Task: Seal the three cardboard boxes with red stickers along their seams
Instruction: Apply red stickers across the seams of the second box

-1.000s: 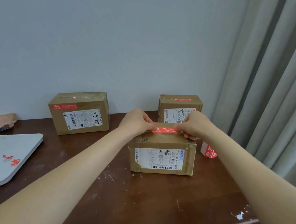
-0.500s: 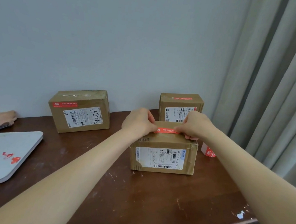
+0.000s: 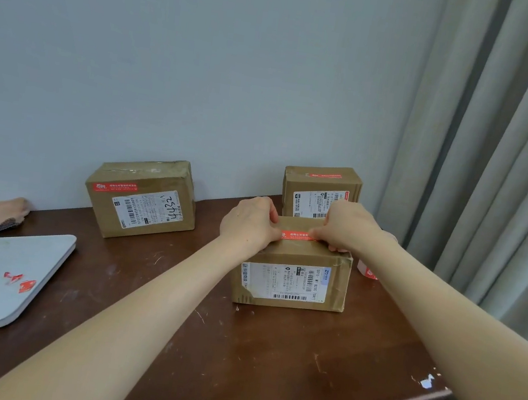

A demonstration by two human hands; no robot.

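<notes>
- Change vs. 1 s ago: red sticker [image 3: 298,235] has been lowered and now appears to lie on top of the centre box [image 3: 293,271], mid-frame right.
- Grip: left hand [image 3: 249,224] and right hand [image 3: 346,225] each pinch one sticker end, fingers curled.
- Status: left box [image 3: 142,197] and rear box [image 3: 321,187] already carry stickers (third in progress).
- Next, est.: press flat along the seam.

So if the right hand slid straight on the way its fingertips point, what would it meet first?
Probably the left hand: the right hand points leftward along the red sticker on the near box, and only that short strip separates them.
</notes>
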